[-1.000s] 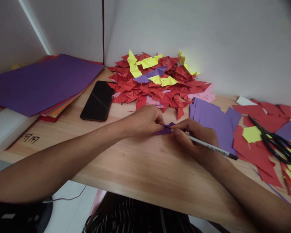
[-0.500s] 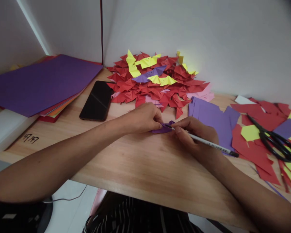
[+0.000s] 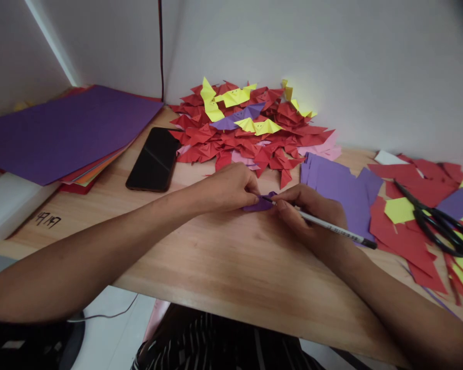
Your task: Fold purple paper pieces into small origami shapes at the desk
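My left hand pinches a small folded piece of purple paper just above the table, its fingers partly hiding the paper. In my right hand is a slim pen with a whitish barrel and dark end, its tip at the purple paper. Behind both hands lies a heap of folded paper figures, mostly red, with a few yellow and purple ones on top; some bear small drawn faces. Close to my right hand rests a stack of purple paper pieces.
A black phone lies left of the heap. Large coloured sheets are stacked at the far left. Black-handled scissors rest on red and yellow scraps at the right. The wooden table ends at a grey wall.
The pen's rear end has shifted slightly left and up while its tip stays at the purple paper. My left hand keeps its place; the view has moved very slightly.
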`<state>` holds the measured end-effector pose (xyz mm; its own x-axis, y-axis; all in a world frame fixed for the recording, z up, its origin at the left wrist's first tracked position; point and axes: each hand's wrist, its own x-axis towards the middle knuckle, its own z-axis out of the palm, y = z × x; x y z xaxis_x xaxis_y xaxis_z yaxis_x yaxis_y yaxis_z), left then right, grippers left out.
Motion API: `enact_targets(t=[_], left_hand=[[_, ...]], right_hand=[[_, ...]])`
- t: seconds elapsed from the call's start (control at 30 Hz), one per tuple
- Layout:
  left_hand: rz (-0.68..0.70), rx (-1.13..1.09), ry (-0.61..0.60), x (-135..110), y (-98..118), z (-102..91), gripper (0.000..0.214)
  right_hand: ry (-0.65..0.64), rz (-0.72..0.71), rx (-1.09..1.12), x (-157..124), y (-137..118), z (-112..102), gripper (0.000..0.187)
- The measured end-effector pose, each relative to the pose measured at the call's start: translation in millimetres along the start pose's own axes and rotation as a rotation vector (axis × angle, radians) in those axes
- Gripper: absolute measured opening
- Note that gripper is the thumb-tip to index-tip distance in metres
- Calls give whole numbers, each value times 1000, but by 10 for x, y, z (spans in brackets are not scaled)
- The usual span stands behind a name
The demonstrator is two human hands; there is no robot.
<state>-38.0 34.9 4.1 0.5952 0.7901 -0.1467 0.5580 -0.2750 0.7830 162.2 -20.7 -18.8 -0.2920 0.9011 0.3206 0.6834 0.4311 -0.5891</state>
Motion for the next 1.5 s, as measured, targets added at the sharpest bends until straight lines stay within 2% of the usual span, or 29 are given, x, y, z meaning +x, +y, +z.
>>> enact_targets(t=[1.5], left_hand=[[5, 29, 16, 13, -26, 22, 14]], right_hand=[[-29, 24, 3, -6, -26, -4, 8]])
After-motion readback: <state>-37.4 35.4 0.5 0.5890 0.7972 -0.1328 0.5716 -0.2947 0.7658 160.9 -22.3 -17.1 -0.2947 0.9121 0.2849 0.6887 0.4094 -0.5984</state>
